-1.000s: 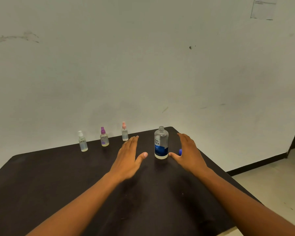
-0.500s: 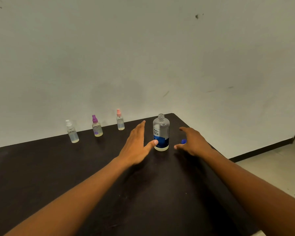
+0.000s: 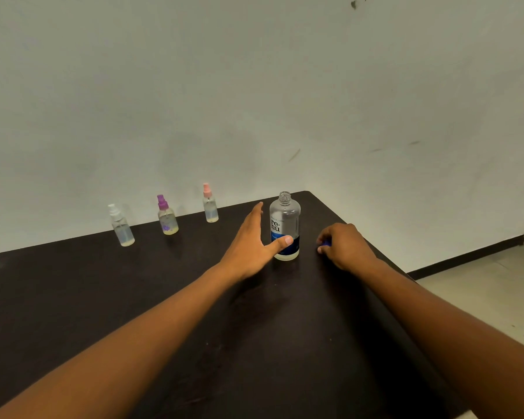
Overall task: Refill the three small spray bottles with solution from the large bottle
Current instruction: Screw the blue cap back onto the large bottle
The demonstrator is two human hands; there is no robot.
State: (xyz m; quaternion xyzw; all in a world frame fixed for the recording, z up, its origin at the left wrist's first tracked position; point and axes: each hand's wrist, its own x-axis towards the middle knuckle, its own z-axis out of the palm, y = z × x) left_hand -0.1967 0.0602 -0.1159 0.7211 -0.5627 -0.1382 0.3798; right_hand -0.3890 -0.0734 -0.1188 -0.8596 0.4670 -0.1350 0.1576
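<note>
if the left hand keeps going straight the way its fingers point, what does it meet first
Probably nothing on the table. The left hand points toward the wall, through the gap between the pink-capped bottle and the large bottle, whose front its thumb already overlaps. Depth is unclear.

Uncapped clear large bottle (image 3: 285, 225) upright, three small spray bottles (image 3: 167, 216) capped, upright
</note>
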